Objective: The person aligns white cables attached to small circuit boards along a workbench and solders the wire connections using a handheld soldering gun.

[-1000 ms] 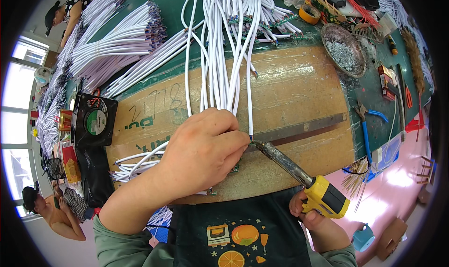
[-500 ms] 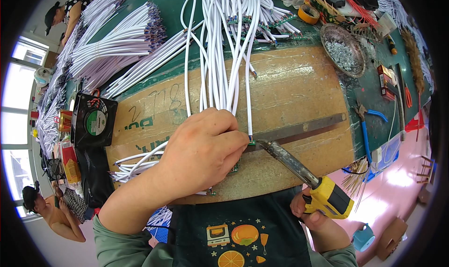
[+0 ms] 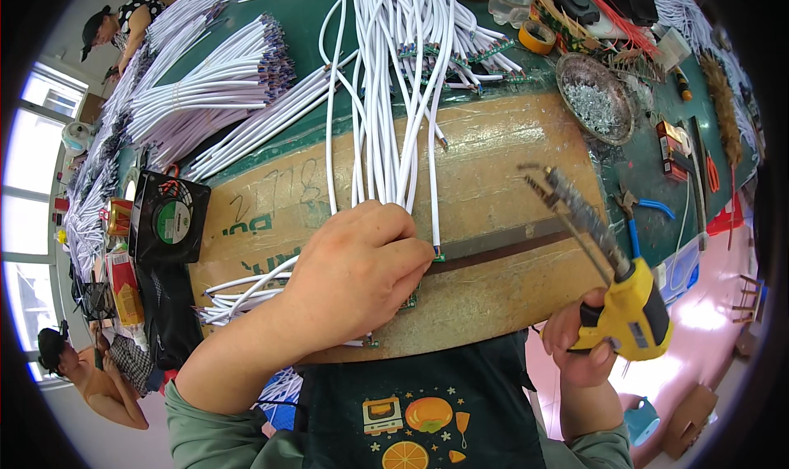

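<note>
My left hand (image 3: pixel 362 259) is closed over the lower ends of several white cables (image 3: pixel 382 152). Its fingertips pinch a small green circuit board (image 3: pixel 440 258), most of which the hand covers. One cable end meets the board's visible right end. A yellow and black soldering gun (image 3: pixel 641 317) is gripped in my right hand (image 3: pixel 582 344), its blurred tip raised above the right part of the cardboard, apart from the board. Under the left hand's board runs a dark flat metal bar (image 3: pixel 509 245). More white cables (image 3: pixel 246 292) lie left of my left wrist.
Brown cardboard (image 3: pixel 509 148) covers the green table's front. A black fan (image 3: pixel 171 221) stands left; bundled white cables (image 3: pixel 205 91) lie behind it. A metal dish of grey bits (image 3: pixel 596 99), orange-yellow tape (image 3: pixel 537 37) and blue-handled pliers (image 3: pixel 633 218) are right. Two people are at far left.
My right hand has lifted the soldering gun up and to the right, away from the circuit board. My left hand keeps its place, and the whole view has shifted slightly.
</note>
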